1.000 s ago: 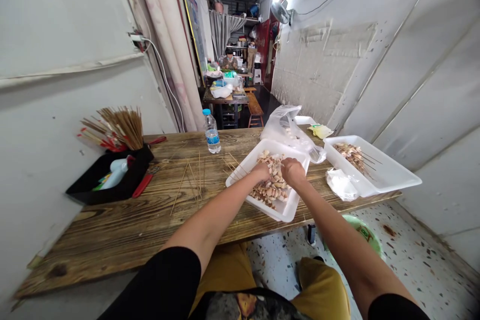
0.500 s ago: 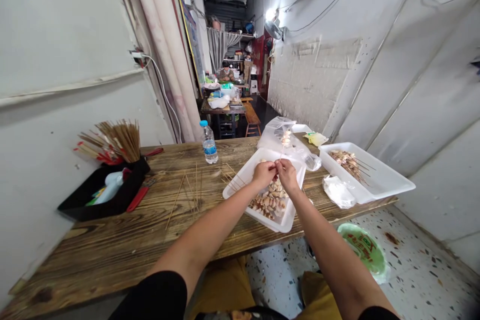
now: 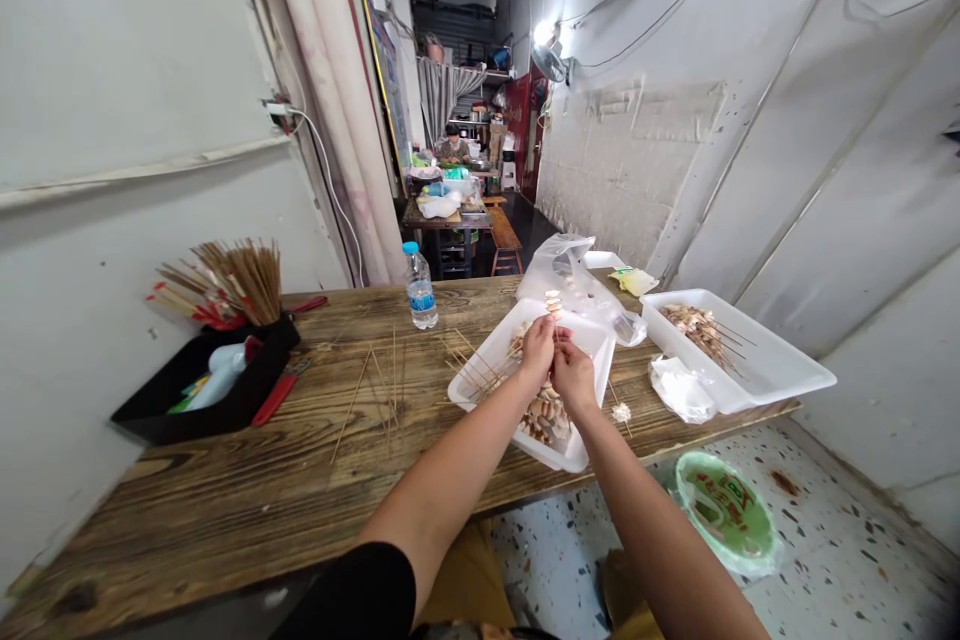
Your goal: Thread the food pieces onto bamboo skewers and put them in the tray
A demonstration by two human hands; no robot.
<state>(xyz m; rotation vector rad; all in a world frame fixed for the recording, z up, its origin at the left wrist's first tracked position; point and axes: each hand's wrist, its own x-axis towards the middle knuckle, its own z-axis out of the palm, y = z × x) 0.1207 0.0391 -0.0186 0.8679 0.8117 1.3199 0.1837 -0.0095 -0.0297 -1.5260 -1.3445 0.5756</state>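
Observation:
Over the white plastic tray (image 3: 577, 458), my left hand (image 3: 537, 348) and my right hand (image 3: 573, 378) are close together, both closed on one skewer (image 3: 553, 304). The skewer stands nearly upright, with pale sliced food pieces threaded at its top above my left fingers. My right hand sits slightly lower, its fingertips at the stick. Beneath the hands, the tray holds brownish-white food pieces (image 3: 546, 418), partly hidden by my hands and forearms. Several bare bamboo sticks (image 3: 472, 360) lean across the tray's left rim.
More bamboo sticks (image 3: 381, 385) lie left of the tray, near a water bottle (image 3: 421, 292). A black box (image 3: 259, 380) stands far left. On the right are a second tray (image 3: 787, 360) with loaded skewers (image 3: 694, 325), a plastic bag (image 3: 562, 280) and a lined green bin (image 3: 731, 510). A person sits far back.
My hands have moved slightly down, and the skewer's food end has come lower and left. My left hand has shifted up the stick, close under the food pieces.

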